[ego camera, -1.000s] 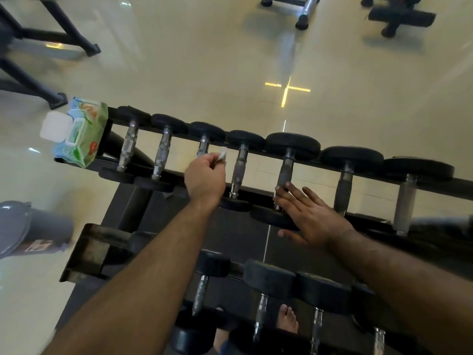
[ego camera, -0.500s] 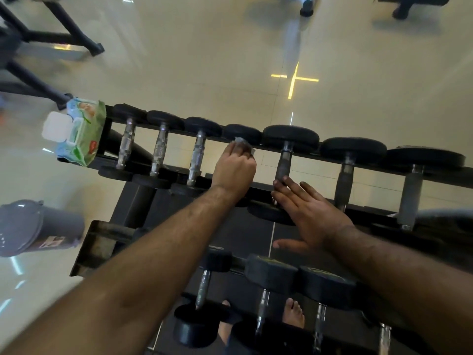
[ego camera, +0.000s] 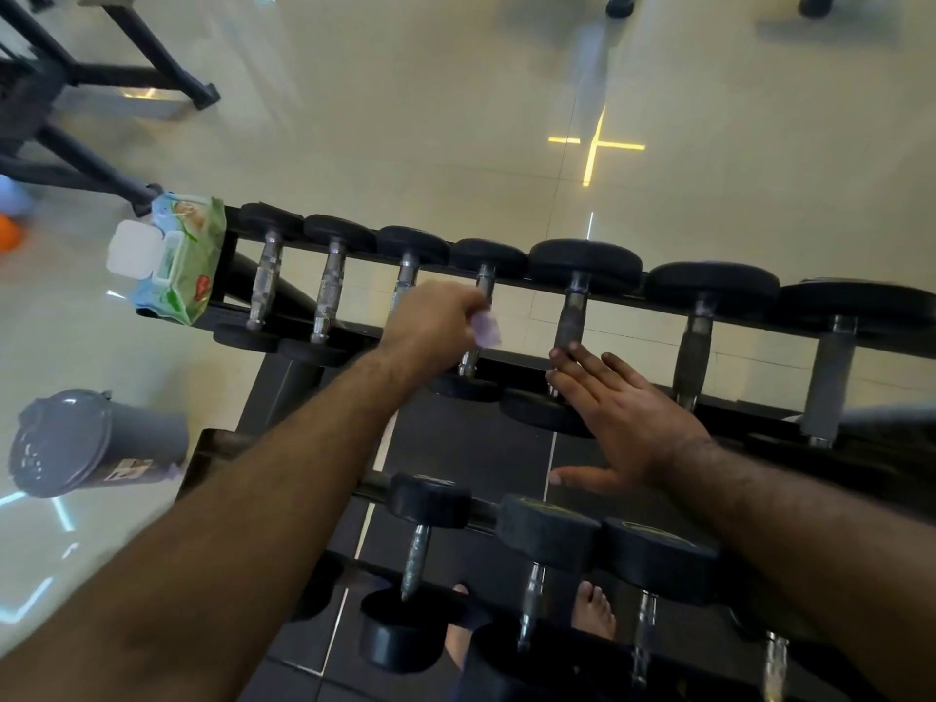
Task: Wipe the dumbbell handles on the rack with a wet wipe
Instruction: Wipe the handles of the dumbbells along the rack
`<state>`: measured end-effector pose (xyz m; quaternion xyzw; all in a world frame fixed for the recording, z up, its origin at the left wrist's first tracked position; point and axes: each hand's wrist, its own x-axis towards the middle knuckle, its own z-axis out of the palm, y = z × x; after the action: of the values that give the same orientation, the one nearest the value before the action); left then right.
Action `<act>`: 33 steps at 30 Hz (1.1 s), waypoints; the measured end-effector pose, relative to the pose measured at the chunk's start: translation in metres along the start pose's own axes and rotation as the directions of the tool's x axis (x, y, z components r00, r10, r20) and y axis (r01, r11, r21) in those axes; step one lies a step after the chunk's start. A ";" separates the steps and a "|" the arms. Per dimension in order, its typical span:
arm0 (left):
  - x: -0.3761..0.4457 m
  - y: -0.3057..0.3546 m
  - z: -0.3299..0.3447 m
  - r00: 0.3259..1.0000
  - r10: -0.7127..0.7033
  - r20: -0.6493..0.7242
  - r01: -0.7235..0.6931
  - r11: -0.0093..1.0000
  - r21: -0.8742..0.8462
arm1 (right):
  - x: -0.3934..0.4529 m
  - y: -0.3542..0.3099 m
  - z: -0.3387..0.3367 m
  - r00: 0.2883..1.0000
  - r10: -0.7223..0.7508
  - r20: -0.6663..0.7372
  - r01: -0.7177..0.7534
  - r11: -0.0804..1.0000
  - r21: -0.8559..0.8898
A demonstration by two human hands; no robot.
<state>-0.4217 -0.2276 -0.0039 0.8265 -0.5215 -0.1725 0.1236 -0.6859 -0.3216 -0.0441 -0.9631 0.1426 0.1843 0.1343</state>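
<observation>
Black dumbbells with metal handles lie in a row on the top tier of a dark rack [ego camera: 658,306]. My left hand [ego camera: 435,321] pinches a crumpled white wet wipe [ego camera: 487,330] just left of the fourth dumbbell's handle [ego camera: 478,321]; whether the wipe touches the handle is unclear. My right hand [ego camera: 623,412] rests flat, fingers straight, on the near end of the fifth dumbbell [ego camera: 544,410], fingertips at the base of its handle [ego camera: 570,316].
An open green pack of wet wipes [ego camera: 172,260] sits on the rack's left end. A grey lidded bin [ego camera: 86,443] stands on the tiled floor at left. More dumbbells fill the lower tier [ego camera: 547,534]. My bare feet [ego camera: 592,610] show beneath. Black machine legs [ego camera: 152,73] stand at the far left.
My left hand moved with the wipe from the third handle to the fourth, then slid toward me down that handle. My right hand stayed on the fifth dumbbell.
</observation>
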 end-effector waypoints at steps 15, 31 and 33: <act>-0.026 -0.023 0.009 0.979 -0.142 0.145 0.158 0.982 -0.108 | 0.001 -0.001 -0.001 1.000 0.021 0.014 -0.021 1.000 0.005; -0.001 0.023 0.038 0.887 -0.284 -0.363 0.214 0.951 -0.222 | 0.000 -0.004 -0.003 1.000 0.021 0.020 -0.021 1.000 -0.008; 0.004 0.020 0.044 0.944 -0.076 -0.321 0.082 0.997 0.005 | 0.000 -0.003 -0.003 1.000 0.022 0.007 -0.022 1.000 0.001</act>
<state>-0.4546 -0.2403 -0.0369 0.8649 -0.4624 -0.0363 0.1920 -0.6839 -0.3196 -0.0408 -0.9608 0.1530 0.1891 0.1335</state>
